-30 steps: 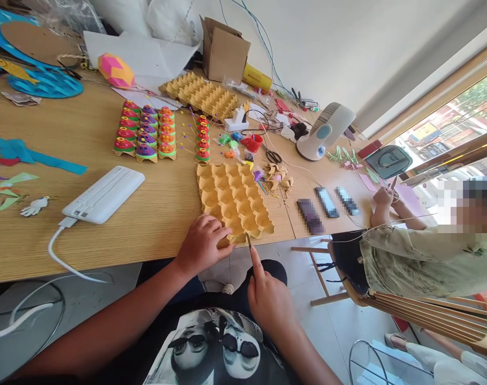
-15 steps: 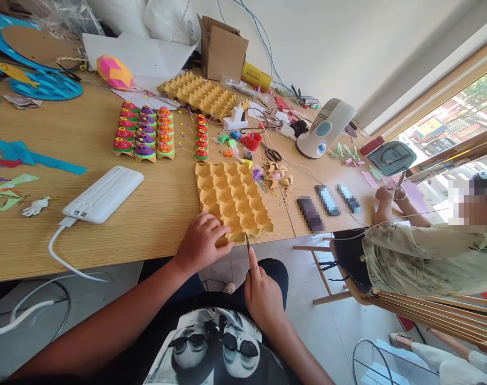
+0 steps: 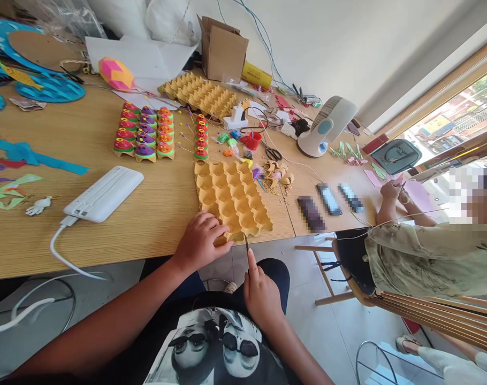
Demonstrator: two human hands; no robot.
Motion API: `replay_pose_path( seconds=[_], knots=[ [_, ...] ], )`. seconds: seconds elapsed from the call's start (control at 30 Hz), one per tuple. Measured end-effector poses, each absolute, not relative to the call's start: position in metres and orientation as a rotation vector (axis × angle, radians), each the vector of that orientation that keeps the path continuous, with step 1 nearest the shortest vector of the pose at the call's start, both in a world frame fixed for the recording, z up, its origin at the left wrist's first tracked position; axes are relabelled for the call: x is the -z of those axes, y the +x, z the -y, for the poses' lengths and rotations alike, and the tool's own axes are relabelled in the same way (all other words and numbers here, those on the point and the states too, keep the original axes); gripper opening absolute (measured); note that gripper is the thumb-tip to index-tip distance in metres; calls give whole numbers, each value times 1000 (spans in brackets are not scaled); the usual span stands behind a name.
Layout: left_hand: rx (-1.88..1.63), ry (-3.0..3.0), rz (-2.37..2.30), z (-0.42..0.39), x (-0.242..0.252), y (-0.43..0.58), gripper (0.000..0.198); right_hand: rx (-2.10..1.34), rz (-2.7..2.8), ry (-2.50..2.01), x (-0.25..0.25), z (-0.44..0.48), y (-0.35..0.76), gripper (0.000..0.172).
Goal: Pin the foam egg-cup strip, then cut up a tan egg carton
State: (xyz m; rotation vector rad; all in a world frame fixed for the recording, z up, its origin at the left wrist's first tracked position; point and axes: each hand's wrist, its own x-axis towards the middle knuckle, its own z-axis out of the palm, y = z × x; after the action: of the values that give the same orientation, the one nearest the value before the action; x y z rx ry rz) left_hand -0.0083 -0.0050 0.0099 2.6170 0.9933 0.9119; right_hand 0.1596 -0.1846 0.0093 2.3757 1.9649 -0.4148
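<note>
A yellow cardboard egg tray (image 3: 231,199) lies at the near edge of the wooden table (image 3: 155,214). My left hand (image 3: 199,240) presses down on its near corner, fingers curled over the rim. Just below the table edge, my right hand (image 3: 261,291) grips a thin knife (image 3: 246,245) with the forefinger along it; the blade tip touches the tray's near edge.
Painted egg-cup pieces (image 3: 145,133) stand in rows behind the tray, with a second egg tray (image 3: 201,93), a cardboard box (image 3: 223,51), scissors (image 3: 272,154) and a small fan (image 3: 326,128). A white power bank (image 3: 103,193) lies at left. Another person (image 3: 420,251) sits at right.
My right hand with the knife has drawn back a little toward me along the tray's near edge. The person at right has lowered their hand.
</note>
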Motion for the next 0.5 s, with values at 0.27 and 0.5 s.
replay_pose_path(
  seconds=[0.27,0.5],
  knots=[
    [-913,2617,-976,4,-10,-8,20,451,-1951,2389,-9,187,159,67],
    [-907,2626,-975,5,-11,-8,19,422,-1946,2377,-10,187,159,67]
  ],
)
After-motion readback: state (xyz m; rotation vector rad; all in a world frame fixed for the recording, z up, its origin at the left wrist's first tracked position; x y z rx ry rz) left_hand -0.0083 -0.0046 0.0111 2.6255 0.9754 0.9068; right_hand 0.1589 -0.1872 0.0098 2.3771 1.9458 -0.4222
